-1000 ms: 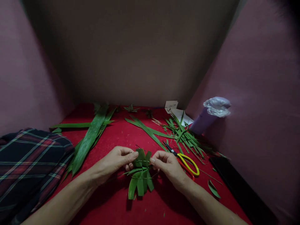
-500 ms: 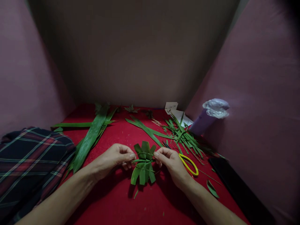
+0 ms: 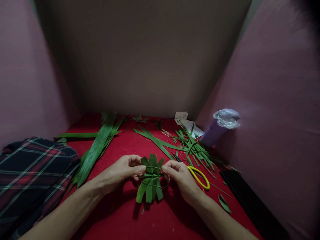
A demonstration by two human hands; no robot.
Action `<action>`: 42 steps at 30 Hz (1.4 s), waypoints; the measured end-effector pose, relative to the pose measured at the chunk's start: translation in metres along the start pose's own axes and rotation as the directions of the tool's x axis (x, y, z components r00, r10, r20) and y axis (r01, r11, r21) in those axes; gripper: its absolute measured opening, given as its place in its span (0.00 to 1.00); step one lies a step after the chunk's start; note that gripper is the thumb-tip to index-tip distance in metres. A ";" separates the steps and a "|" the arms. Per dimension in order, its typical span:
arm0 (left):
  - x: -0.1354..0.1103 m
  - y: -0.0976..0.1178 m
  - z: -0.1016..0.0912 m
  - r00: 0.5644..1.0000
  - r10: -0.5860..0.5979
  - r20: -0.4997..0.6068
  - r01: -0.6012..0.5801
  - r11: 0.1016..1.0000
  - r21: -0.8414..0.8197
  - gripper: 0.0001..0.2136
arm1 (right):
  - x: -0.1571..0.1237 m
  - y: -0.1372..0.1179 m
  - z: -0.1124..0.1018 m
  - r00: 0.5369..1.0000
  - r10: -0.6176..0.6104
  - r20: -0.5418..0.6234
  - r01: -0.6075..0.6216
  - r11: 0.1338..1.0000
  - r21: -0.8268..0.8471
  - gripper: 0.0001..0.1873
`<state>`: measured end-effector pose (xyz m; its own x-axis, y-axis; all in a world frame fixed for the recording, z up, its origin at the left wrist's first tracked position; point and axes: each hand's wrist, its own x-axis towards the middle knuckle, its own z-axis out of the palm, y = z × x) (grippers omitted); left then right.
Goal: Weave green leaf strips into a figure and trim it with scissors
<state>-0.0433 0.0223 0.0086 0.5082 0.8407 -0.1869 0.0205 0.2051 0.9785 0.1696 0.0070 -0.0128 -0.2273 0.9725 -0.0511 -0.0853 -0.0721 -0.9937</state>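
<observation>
A small bundle of short green leaf strips is held a little above the red cloth, its upper ends fanned out and its lower ends hanging toward me. My left hand pinches the bundle's left side with thumb and fingers closed. My right hand pinches its right side the same way. A thin stick or strip seems to run across the bundle between my fingertips. Scissors with yellow handles lie on the cloth just right of my right hand.
Long broad leaves lie at the left; a heap of narrow cut strips lies at the back right. A purple tube with a plastic-wrapped top leans at the right wall. Plaid cloth covers the left edge. White paper sits at the back.
Both hands with the leaf bundle have shifted slightly and lifted it; the fingertips are closer together than a second ago. The view has tilted a little.
</observation>
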 end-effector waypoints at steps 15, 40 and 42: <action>-0.001 -0.006 0.003 0.994 -0.109 -0.023 0.106 0.990 -0.091 0.10 | -0.001 0.001 0.005 0.999 0.030 0.014 -0.031 0.999 0.016 0.15; 0.001 -0.007 0.009 0.986 -0.112 -0.121 0.120 0.991 0.053 0.15 | -0.004 -0.002 0.009 0.999 0.047 0.019 -0.046 0.998 -0.031 0.16; 0.001 -0.007 0.010 0.986 -0.109 -0.124 0.116 0.992 0.053 0.15 | -0.004 -0.002 0.009 0.999 0.046 0.015 -0.045 0.998 -0.038 0.16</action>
<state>-0.0345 0.0165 0.0021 0.3920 0.8691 -0.3016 0.1254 0.2743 0.9534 0.1617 0.0014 -0.0097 -0.2456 0.9647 -0.0952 -0.0382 -0.1078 -0.9934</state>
